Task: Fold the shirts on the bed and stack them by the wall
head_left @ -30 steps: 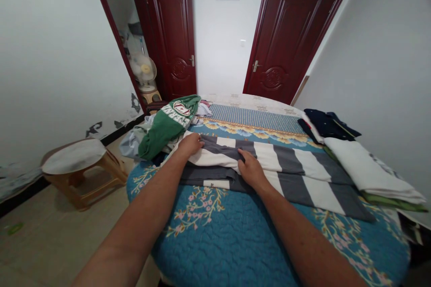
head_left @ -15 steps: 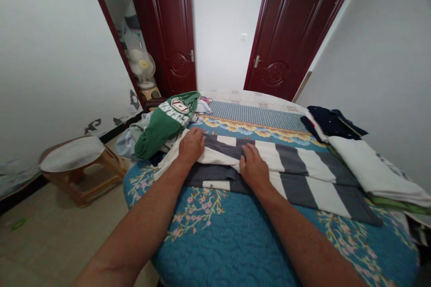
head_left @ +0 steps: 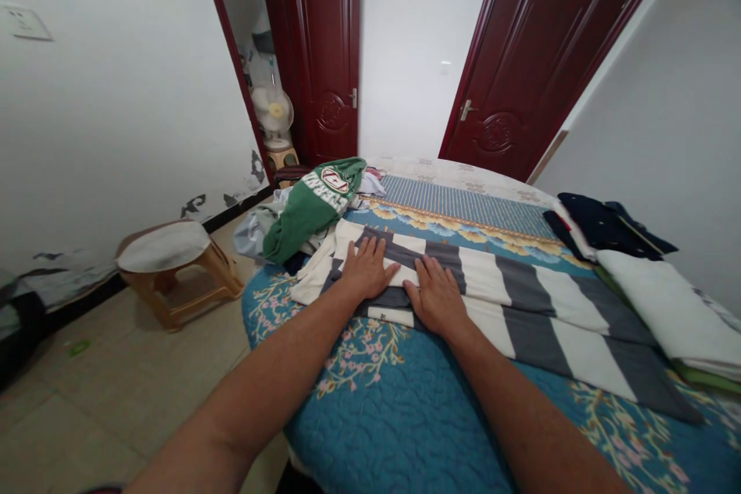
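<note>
A long grey-and-white striped cloth (head_left: 529, 316), folded lengthwise, stretches across the blue flowered table cover (head_left: 399, 409). My left hand (head_left: 364, 268) lies flat on its left part, fingers spread on a grey stripe. Close beside it, my right hand (head_left: 437, 293) rests palm down on the same cloth, its fingers apart. Neither hand grips anything. The white left end of the cloth lies rumpled next to my left wrist.
A heap with a green printed garment (head_left: 309, 212) sits at the table's left edge. Folded white cloth (head_left: 665, 301) and dark clothing (head_left: 607, 224) lie at the right. A stool (head_left: 167, 266) stands on the floor at left.
My left hand has moved closer to my right hand, and its fingers have spread flat on the cloth. My right hand's fingers have straightened. The whole view has shifted slightly left.
</note>
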Demonstrator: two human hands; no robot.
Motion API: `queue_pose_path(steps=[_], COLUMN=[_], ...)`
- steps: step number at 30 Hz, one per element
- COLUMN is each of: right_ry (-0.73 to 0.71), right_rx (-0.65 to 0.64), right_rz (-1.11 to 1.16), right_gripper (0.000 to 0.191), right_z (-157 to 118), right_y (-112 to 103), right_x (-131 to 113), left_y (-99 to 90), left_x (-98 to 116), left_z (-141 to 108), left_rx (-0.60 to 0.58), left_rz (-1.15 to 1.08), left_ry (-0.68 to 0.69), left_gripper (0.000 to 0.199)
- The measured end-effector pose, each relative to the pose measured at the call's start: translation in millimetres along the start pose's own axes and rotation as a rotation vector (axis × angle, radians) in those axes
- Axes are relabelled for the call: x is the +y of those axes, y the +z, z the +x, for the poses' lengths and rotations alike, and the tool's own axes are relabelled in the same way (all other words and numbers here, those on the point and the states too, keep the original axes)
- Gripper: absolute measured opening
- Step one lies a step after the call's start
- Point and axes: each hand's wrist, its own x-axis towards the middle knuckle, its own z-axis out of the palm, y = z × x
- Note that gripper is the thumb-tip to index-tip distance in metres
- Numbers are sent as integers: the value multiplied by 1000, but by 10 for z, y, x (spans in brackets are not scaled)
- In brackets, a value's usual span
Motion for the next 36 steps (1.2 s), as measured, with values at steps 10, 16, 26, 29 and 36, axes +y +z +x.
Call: queue_pose_path(steps=[10, 16, 26, 29, 36], right_ry=[116, 134, 136, 140, 64], right_rx=[1, -31, -23, 28, 65], right_rz=[-30, -99, -153, -136, -99], right_gripper=[72, 74, 73, 75, 63], right_z=[-94, -184, -296, -280, -203], right_y=[-22, -77, -142, -155, -182], right_x=[187, 252, 255, 240, 258], left_y=[-43, -39, -83, -87, -100], left_x=[-124, -128, -112, -111, -150], left_z=[52, 49, -28, -23, -1], left_rx=[-19, -1, 29, 25, 124], left_rz=[-23, -23, -15, -12, -19], left_ry=[-102, -123, -83, -80, -108], left_gripper=[91, 89, 81, 78, 65])
